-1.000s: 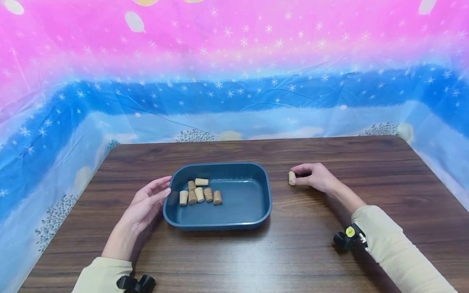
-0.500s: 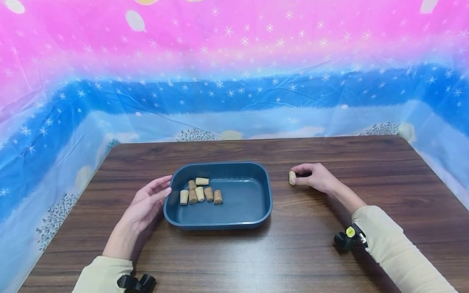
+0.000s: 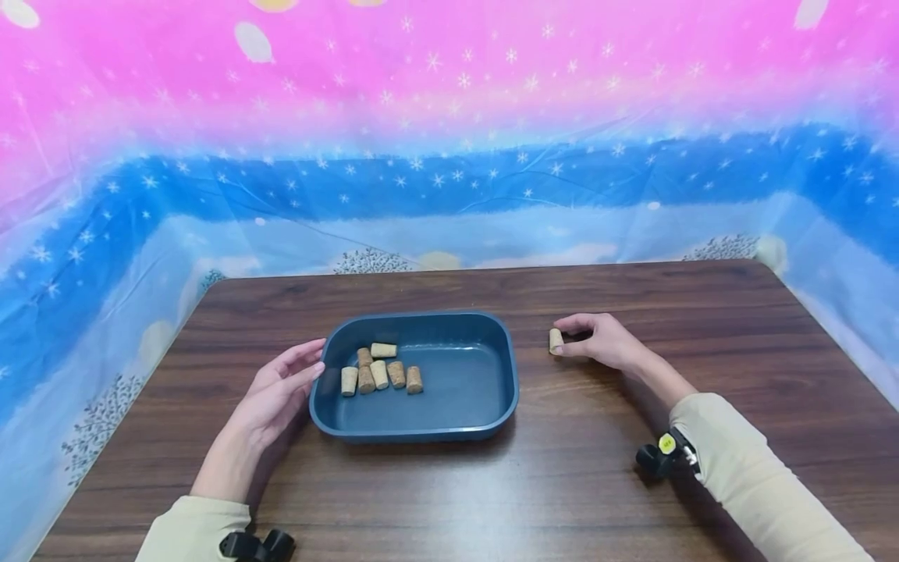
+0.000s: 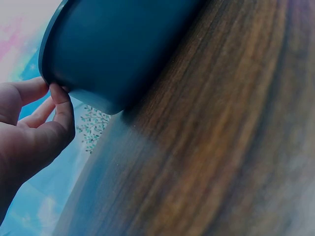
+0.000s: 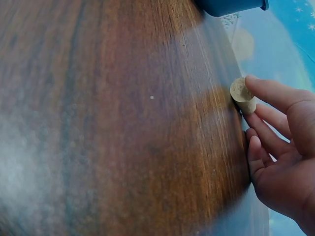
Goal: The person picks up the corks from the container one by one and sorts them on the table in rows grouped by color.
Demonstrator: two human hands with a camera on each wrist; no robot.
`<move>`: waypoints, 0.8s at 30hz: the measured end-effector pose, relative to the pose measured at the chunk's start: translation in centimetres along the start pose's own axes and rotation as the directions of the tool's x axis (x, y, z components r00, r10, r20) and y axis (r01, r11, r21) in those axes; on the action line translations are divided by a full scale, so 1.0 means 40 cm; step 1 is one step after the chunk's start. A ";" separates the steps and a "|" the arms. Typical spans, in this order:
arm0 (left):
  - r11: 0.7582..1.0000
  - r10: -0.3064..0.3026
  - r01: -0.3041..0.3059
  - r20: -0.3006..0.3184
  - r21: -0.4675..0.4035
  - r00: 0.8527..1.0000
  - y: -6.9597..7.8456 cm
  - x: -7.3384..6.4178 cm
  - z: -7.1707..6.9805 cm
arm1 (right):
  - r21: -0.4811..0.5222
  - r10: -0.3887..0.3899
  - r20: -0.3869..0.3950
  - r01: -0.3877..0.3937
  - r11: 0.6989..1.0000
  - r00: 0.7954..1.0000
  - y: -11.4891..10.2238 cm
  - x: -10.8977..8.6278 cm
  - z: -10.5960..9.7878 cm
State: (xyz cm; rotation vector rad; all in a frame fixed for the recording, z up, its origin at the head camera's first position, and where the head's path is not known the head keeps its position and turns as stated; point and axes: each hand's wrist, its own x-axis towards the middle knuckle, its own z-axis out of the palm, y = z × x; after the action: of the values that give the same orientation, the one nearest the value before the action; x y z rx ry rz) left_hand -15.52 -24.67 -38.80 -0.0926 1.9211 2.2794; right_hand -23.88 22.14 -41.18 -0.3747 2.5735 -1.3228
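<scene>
My right hand (image 3: 609, 341) pinches a pale tapered cork stopper (image 3: 556, 341) between thumb and fingers, to the right of a dark blue rectangular dish (image 3: 463, 431). In the right wrist view the thumb lies against one round end of this cork (image 5: 241, 91), close by the tabletop. At the dish's left side, my left hand (image 3: 270, 402) grips the rim with thumb and fingertips. The left wrist view has the same fingers (image 4: 63, 105) at the edge of the dish (image 4: 118, 44). Several corks, such as a brown cork (image 3: 414, 380), lie inside the dish's left half.
The dish stands on a dark wood-grain table (image 3: 449, 499). Behind and beside the table hangs a pink and blue snowflake cloth (image 3: 449, 179). Black wrist mounts are strapped at both pale sleeves (image 3: 758, 468).
</scene>
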 end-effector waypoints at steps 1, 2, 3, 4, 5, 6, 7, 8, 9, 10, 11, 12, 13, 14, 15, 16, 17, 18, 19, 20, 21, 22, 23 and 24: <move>1.000 -0.001 0.001 0.000 0.001 1.000 0.000 -0.001 0.000 | 0.004 -0.001 0.002 0.001 1.000 1.000 -0.001 -0.001 0.001; 1.000 -0.001 0.001 0.000 0.002 1.000 -0.001 -0.001 -0.001 | 0.010 -0.001 0.004 0.001 1.000 1.000 -0.001 -0.002 0.002; 1.000 -0.001 0.001 0.000 0.004 1.000 -0.001 -0.002 -0.001 | 0.015 0.000 0.004 0.000 1.000 1.000 -0.003 -0.003 0.002; 1.000 -0.002 0.002 0.000 0.008 1.000 -0.001 -0.002 -0.001 | 0.017 -0.003 0.005 0.003 1.000 1.000 -0.004 -0.004 0.003; 1.000 -0.002 0.002 0.000 0.009 1.000 -0.001 -0.002 -0.001 | 0.022 -0.003 0.007 0.003 1.000 1.000 -0.005 -0.005 0.003; 1.000 -0.003 0.003 -0.001 0.009 1.000 -0.001 -0.001 -0.002 | 0.026 -0.004 0.007 0.004 1.000 1.000 -0.007 -0.006 0.003; 1.000 -0.004 0.004 -0.002 0.010 1.000 -0.001 -0.001 -0.002 | 0.031 -0.002 0.007 0.002 1.000 1.000 -0.008 -0.007 0.003; 1.000 -0.004 0.004 -0.002 0.011 1.000 -0.001 -0.001 -0.002 | 0.034 -0.002 0.008 0.001 0.999 1.000 -0.009 -0.007 0.003; 1.000 -0.004 0.004 -0.003 0.011 1.000 -0.001 0.000 -0.002 | 0.038 -0.001 0.008 0.001 0.999 1.000 -0.011 -0.008 0.003; 1.000 -0.005 0.005 -0.003 0.010 1.000 -0.001 0.000 -0.002 | 0.039 -0.001 0.009 0.001 0.999 1.000 -0.011 -0.008 0.003; 1.000 -0.004 0.004 -0.002 0.008 1.000 -0.002 0.000 -0.002 | 0.040 0.000 0.008 0.000 0.999 1.000 -0.012 -0.008 0.003; 1.000 -0.003 0.003 -0.001 0.007 1.000 -0.002 0.000 -0.002 | 0.040 0.001 0.009 -0.001 0.999 1.000 -0.012 -0.007 0.003; 1.000 -0.001 0.001 -0.001 0.005 1.000 -0.002 0.000 -0.002 | 0.039 0.004 0.007 -0.005 0.999 1.000 -0.012 -0.007 0.002; 1.000 0.000 0.000 -0.001 0.003 1.000 -0.003 0.000 -0.002 | 0.036 0.002 0.008 -0.002 0.999 1.000 -0.013 -0.007 0.002; 1.000 0.000 0.000 -0.001 0.002 1.000 -0.003 0.000 -0.002 | 0.038 0.003 0.006 -0.003 0.999 1.000 -0.014 -0.006 0.001; 1.000 0.000 0.000 -0.002 0.001 1.000 -0.003 0.000 -0.002 | 0.038 0.003 0.005 -0.003 0.999 1.000 -0.013 -0.006 -0.001; 1.000 0.001 -0.001 -0.003 0.000 1.000 -0.003 0.000 -0.002 | 0.042 0.004 0.000 -0.004 0.999 1.000 -0.015 -0.005 -0.002; 1.000 0.000 0.000 -0.004 0.000 1.000 -0.003 0.000 -0.001 | 0.042 0.006 -0.005 -0.006 0.999 1.000 -0.016 -0.004 -0.003; 1.000 0.000 0.000 -0.006 0.000 1.000 -0.003 -0.001 -0.001 | 0.044 0.007 -0.012 -0.006 0.999 1.000 -0.019 -0.004 -0.004; 1.000 -0.001 0.001 -0.007 -0.001 1.000 -0.003 -0.001 -0.001 | 0.050 0.008 -0.016 -0.007 0.999 1.000 -0.022 -0.004 -0.006; 1.000 -0.001 0.001 -0.007 -0.001 1.000 -0.002 -0.001 -0.001 | 0.059 0.013 -0.021 -0.012 0.998 1.000 -0.026 -0.003 -0.006; 1.000 -0.001 0.001 -0.007 0.000 1.000 -0.002 -0.001 0.000 | 0.060 0.015 -0.027 -0.013 0.998 1.000 -0.031 -0.003 -0.007; 1.000 -0.001 0.001 -0.007 -0.001 1.000 -0.001 -0.001 0.000 | 0.063 0.018 -0.033 -0.016 0.998 0.999 -0.037 -0.001 -0.007; 1.000 -0.002 0.002 -0.007 0.000 1.000 0.000 -0.001 0.000 | 0.062 0.020 -0.037 -0.017 0.998 0.999 -0.044 -0.001 -0.007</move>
State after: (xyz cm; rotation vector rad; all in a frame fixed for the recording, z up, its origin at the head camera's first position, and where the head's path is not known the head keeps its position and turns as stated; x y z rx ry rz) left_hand -15.46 -24.68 -38.78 -0.1023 1.9240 2.2810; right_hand -23.72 21.37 -39.59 -0.3169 2.5529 -1.4128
